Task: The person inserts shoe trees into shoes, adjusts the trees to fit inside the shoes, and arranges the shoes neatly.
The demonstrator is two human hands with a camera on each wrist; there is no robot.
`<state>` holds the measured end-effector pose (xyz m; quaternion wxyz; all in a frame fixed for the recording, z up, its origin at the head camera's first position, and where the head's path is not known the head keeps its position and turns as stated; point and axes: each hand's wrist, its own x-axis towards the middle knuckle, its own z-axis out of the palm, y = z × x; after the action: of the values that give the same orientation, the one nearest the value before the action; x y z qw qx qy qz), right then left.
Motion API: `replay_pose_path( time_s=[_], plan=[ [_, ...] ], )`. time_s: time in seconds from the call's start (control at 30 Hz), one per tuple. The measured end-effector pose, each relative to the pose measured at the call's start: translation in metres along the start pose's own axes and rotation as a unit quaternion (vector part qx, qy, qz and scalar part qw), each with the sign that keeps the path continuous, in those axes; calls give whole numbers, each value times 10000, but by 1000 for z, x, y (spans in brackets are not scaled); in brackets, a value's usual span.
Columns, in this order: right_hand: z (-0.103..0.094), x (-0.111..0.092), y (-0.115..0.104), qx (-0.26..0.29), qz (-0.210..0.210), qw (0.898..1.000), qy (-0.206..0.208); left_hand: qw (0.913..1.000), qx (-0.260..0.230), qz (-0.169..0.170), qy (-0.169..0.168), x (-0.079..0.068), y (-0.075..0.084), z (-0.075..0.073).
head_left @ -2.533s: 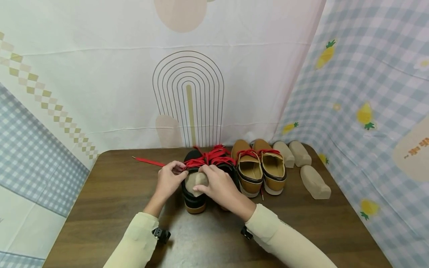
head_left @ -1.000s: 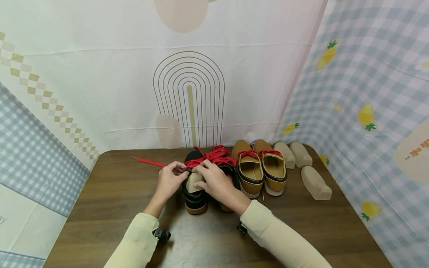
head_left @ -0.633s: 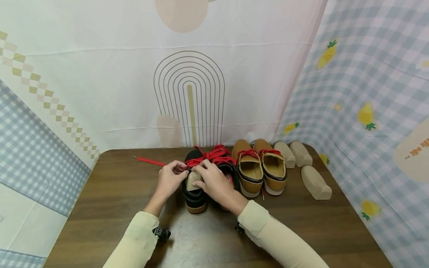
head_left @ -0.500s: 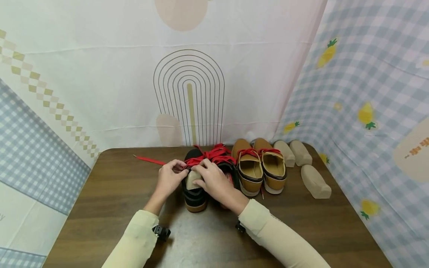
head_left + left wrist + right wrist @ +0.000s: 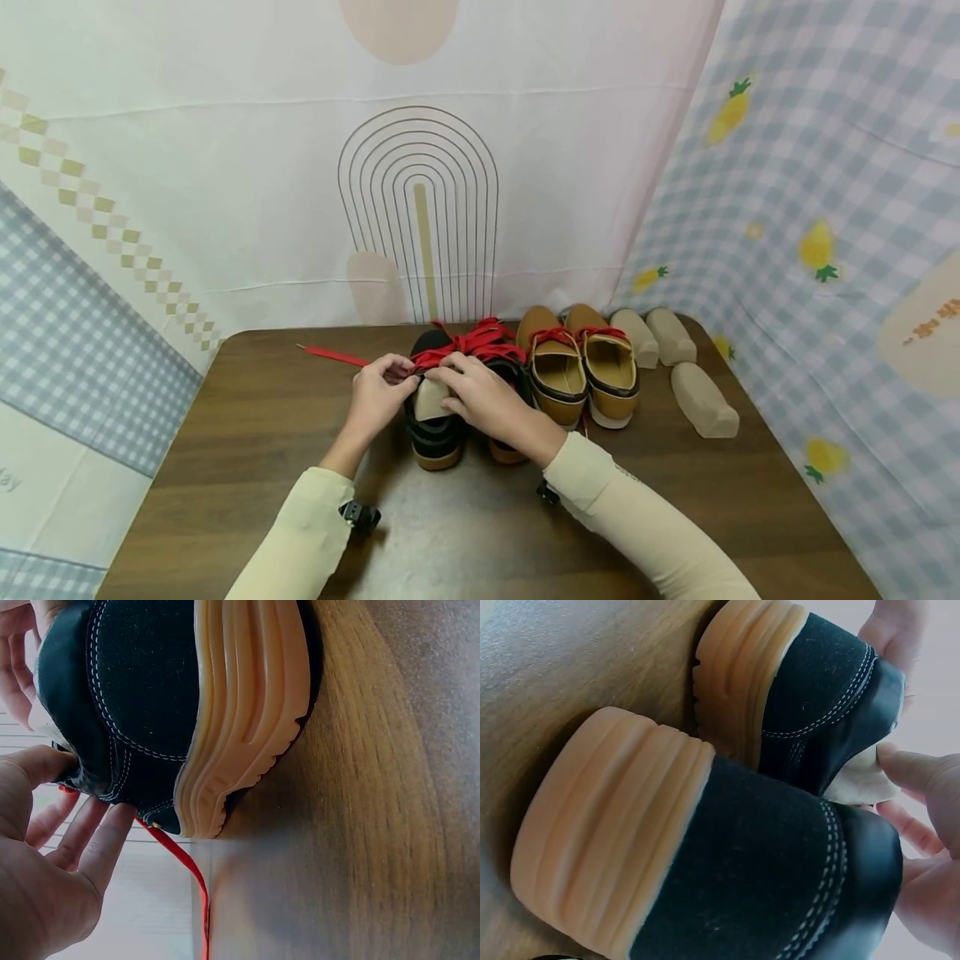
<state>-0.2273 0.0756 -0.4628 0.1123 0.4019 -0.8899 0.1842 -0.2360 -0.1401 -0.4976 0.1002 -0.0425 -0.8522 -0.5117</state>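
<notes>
A black shoe (image 5: 437, 447) with red laces and a tan sole stands at the middle of the table, heel toward me. A beige molded shoe insert (image 5: 431, 402) sits in its opening, the front part hidden inside. My left hand (image 5: 377, 393) pinches the shoe's collar near the laces, thumb on the rim and fingers outside, as the left wrist view shows. My right hand (image 5: 483, 398) holds the insert, its thumb (image 5: 907, 766) against the beige surface. The second black shoe (image 5: 735, 870) stands close on the right, partly behind my right hand in the head view.
Two brown shoes (image 5: 555, 379) with red laces stand right of the black pair. Several beige inserts (image 5: 703, 402) lie at the table's right end. A loose red lace (image 5: 333, 356) stretches left across the wooden table (image 5: 247, 450). Printed cloth (image 5: 562, 167) hangs behind.
The insert has turned and gone deeper into the black shoe, with less of it showing. My right hand has moved slightly forward with it; my left hand keeps its place at the collar.
</notes>
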Motion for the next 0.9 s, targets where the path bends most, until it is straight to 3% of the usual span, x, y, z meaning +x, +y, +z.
replay_pose_path(
  time_s=[0.27,0.9],
  plan=[
    [1,3,2,200,-267,9992,215,10000,40,-12,-30,2,2,-5],
    [10,-2,3,305,8,9986,438,9999,-152,10,-53,1,-1,-1]
  ],
)
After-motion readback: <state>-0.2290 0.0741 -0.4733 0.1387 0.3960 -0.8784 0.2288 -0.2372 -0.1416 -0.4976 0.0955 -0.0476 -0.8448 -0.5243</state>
